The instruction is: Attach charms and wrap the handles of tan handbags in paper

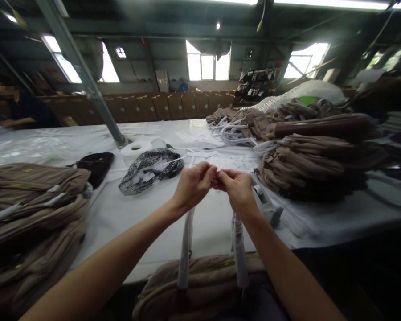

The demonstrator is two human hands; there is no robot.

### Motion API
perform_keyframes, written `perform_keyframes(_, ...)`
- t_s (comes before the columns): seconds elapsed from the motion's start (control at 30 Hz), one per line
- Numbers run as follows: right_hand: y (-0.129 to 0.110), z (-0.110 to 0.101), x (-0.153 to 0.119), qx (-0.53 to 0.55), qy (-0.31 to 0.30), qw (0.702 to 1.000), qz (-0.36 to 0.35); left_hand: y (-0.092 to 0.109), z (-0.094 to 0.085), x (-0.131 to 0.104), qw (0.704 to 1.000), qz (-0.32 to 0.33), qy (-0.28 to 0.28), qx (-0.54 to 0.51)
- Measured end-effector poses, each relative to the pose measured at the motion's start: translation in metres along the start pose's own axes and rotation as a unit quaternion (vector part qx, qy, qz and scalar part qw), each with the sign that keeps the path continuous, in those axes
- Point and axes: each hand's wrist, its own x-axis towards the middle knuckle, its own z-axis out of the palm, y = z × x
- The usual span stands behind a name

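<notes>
My left hand and my right hand meet in front of me above the white table, fingertips pinched together. Whatever they pinch is too small or hidden to make out. Below them, at the table's near edge, stands a brown fabric bag. Its two handles, a left one and a right one, are wrapped in white and rise toward my hands. Just right of my right wrist, partly covered by it, sits a grey tape dispenser-like object.
Brown bags are piled at left beside a dark oval piece. A black-and-white patterned cloth lies mid-table near a white roll. More brown bags are heaped at right. A metal post rises at the back left; a person is beyond.
</notes>
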Motion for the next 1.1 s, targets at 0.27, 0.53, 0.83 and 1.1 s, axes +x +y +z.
perform_keyframes(0.27,0.000,0.001,-0.002,-0.180,0.006,0.974,-0.138,0.002,-0.011,0.025,0.946,-0.195,-0.094,-0.243)
perform_keyframes(0.53,-0.002,-0.007,0.006,-0.418,0.037,0.826,-0.376,0.007,-0.008,0.029,0.919,-0.250,-0.117,-0.281)
perform_keyframes(0.83,0.005,-0.028,0.020,-0.524,-0.032,0.701,-0.483,-0.019,0.007,0.038,0.996,-0.057,0.014,-0.066)
perform_keyframes(1.1,-0.007,-0.026,0.027,-0.458,-0.107,0.761,-0.446,-0.004,-0.004,0.056,0.993,-0.020,-0.018,-0.113)
